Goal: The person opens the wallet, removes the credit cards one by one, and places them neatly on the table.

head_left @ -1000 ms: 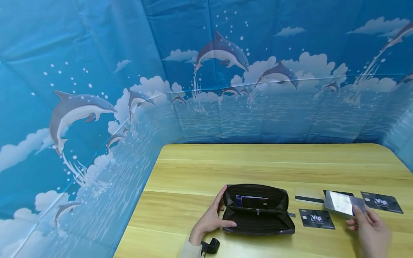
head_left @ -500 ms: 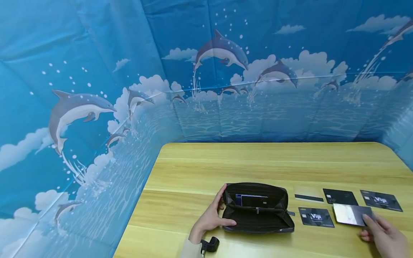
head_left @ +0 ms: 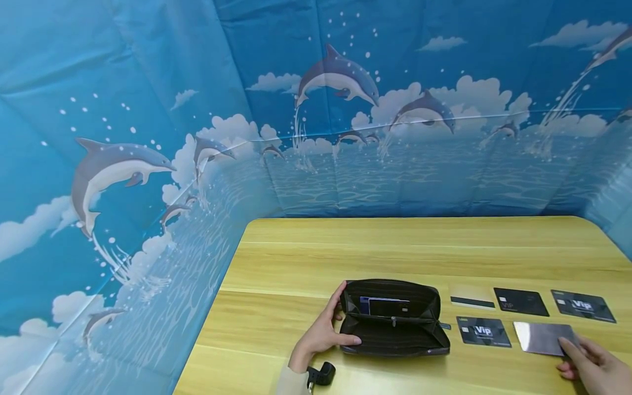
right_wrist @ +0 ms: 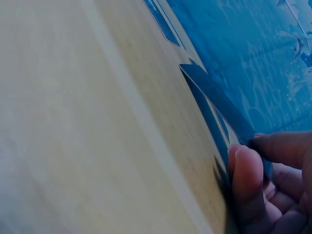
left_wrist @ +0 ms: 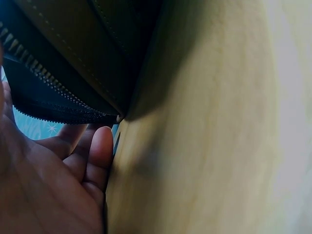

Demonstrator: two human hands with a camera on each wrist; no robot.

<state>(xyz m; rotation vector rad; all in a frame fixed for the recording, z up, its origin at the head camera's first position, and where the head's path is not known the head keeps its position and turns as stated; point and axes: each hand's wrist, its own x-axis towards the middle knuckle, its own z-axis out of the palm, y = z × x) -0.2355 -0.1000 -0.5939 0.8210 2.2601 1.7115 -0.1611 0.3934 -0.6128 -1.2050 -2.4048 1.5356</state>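
An unzipped black zip-around wallet (head_left: 395, 343) lies spread on the table, a few cards (head_left: 387, 308) tucked in its back pocket. My left hand (head_left: 323, 332) grips its left end, thumb over the front flap and fingers behind the back one. The left wrist view shows that hand (left_wrist: 53, 175) below the wallet's zip teeth (left_wrist: 41, 70). At the right, my right hand (head_left: 594, 362) pinches a shiny grey card (head_left: 540, 337) by its right end. In the right wrist view the card (right_wrist: 219, 105) slants up from the wooden surface toward the fingertips.
Around the held card lie a black card (head_left: 520, 302), two dark "Vip" cards, one at the far right (head_left: 582, 306) and one near the wallet (head_left: 484, 332), and a card with a dark stripe (head_left: 472, 303). A blue dolphin-print sheet (head_left: 336, 181) hangs behind the table (head_left: 419, 247).
My right hand has carried the grey card right and toward me, lowering it beside the near "Vip" card and uncovering the black card. The left hand and wallet have stayed put.
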